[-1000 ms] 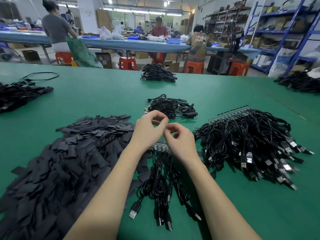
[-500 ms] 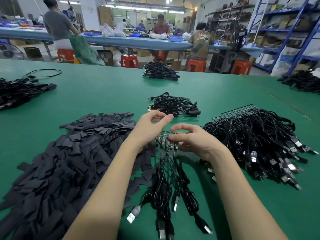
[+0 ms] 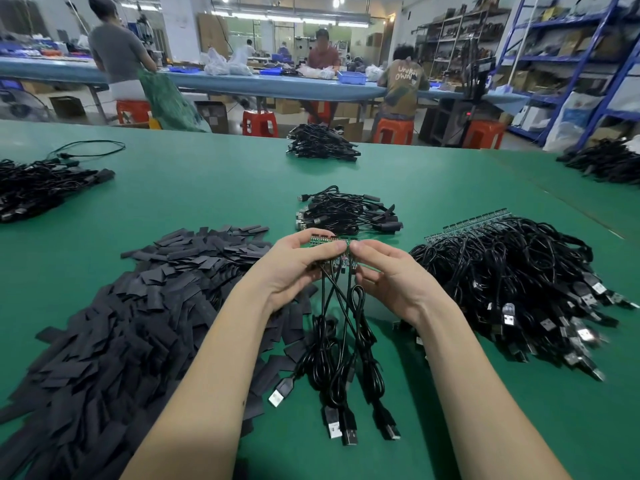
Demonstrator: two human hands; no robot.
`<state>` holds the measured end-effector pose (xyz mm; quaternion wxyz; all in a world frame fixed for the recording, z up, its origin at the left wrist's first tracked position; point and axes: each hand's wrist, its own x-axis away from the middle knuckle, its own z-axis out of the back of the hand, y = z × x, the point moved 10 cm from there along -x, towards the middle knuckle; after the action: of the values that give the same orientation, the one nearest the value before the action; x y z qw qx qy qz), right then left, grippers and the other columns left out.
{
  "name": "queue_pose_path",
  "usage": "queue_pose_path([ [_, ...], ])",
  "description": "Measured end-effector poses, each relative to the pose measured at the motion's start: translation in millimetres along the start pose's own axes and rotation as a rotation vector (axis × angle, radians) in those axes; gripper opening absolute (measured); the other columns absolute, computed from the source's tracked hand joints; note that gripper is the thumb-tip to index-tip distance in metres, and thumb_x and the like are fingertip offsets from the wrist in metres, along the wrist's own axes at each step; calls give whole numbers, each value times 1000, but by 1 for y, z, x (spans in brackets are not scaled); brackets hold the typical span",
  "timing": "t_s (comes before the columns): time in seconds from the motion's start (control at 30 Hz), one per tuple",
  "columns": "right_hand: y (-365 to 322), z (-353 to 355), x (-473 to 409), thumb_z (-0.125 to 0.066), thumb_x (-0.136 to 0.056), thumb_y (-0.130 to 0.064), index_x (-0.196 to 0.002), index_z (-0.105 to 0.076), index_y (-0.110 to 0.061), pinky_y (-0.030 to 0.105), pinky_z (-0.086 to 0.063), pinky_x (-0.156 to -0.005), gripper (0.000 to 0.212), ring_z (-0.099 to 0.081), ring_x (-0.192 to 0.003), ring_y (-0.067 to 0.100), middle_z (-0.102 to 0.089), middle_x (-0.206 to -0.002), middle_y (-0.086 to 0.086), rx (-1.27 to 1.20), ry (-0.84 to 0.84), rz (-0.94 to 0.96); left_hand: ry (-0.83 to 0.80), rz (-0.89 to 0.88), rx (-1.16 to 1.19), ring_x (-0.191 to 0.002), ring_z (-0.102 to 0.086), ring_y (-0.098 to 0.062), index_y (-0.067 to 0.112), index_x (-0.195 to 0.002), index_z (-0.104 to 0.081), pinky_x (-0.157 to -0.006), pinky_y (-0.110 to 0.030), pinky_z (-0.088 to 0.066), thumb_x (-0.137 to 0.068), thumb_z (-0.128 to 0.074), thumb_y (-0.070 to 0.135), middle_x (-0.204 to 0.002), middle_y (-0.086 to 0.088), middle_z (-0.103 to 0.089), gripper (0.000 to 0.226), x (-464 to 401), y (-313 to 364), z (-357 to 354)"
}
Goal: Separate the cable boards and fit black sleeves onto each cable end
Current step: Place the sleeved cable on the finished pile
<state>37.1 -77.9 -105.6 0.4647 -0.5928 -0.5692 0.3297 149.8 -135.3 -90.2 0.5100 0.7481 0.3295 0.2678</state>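
A green table (image 3: pixel 207 188) is seen spread with black heaps. The widest, a sleeve pile (image 3: pixel 114 327), is laid at the left; a cable heap (image 3: pixel 512 282) with plugs fanned outward is laid at the right, and a small bundle (image 3: pixel 346 211) is set just beyond the hands. Both forearms are stretched forward and angled inward, so that the hands are brought together above the table's middle. The left hand (image 3: pixel 294 268) is turned thumb-up, its fingers curled round the left part of a green board strip (image 3: pixel 329 242). The right hand (image 3: pixel 391 275) is held beside it, thumb and forefinger pinched on the strip's right end. Several cables (image 3: pixel 343 344) are hung from the strip, their plugs rested on the table between the arms
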Motion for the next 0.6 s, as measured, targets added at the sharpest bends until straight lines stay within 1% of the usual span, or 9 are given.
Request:
queue_pose_path([
  [0.07,-3,-2,-1,-85,-73,-24,-88,-79,-18,19,-55,-63,17,-63,-67,8,-73,-89,-2,-1,-20,16,-10,4,-4,-78,-69,-12,11,-104,-67,-69,-20,-57,-68,-80,11,-89,-5,-75,38,0,0,-1],
  [0.17,-6,-6,0,-84,-75,-25,-90,-80,-18,19,-55,-63,18,-62,-70,9,-74,-92,-1,9,-47,38,-27,13,9,-77,-69,-12,13,-103,-67,-72,-23,-55,-68,-80,12,-88,-5,-75,37,1,0,-4],
  [0.27,-7,-9,1,-88,-68,-31,-92,-79,-18,22,-56,-67,29,-62,-80,16,-73,-97,4,57,-51,57,-43,6,15,-76,-70,-12,13,-101,-67,-71,-23,-57,-68,-78,12,-86,-5,-76,35,2,0,-6],
  [0.33,-8,-7,0,-89,-64,-32,-90,-80,-17,22,-55,-67,32,-59,-80,18,-72,-96,6,70,-27,70,-55,1,18,-75,-69,-13,14,-100,-66,-73,-25,-55,-69,-78,12,-86,-5,-75,34,2,1,-7],
  [0.4,-7,-6,0,-87,-66,-29,-88,-81,-15,20,-54,-63,27,-54,-76,16,-69,-92,8,28,-6,70,-73,-2,47,-77,-69,-14,12,-101,-65,-75,-26,-58,-72,-77,9,-87,-6,-75,32,2,1,-10],
  [0.47,-3,-8,0,-82,-72,-24,-86,-80,-13,18,-51,-57,18,-47,-73,15,-61,-89,9,-59,-5,64,-95,-14,93,-77,-71,-15,9,-103,-63,-71,-26,-60,-75,-74,5,-86,-7,-74,31,1,2,-14],
  [0.53,0,-11,0,-78,-75,-23,-83,-80,-14,18,-49,-54,12,-49,-69,13,-65,-85,5,-107,-21,59,-107,-21,114,-73,-72,-15,8,-101,-63,-68,-26,-60,-76,-72,3,-82,-7,-74,28,2,3,-17],
  [0.6,2,-14,0,-77,-75,-24,-83,-80,-14,17,-48,-53,14,-54,-64,9,-71,-79,1,-110,-41,54,-117,-23,119,-72,-72,-15,8,-99,-63,-67,-28,-60,-76,-72,3,-81,-6,-74,25,3,4,-19],
])
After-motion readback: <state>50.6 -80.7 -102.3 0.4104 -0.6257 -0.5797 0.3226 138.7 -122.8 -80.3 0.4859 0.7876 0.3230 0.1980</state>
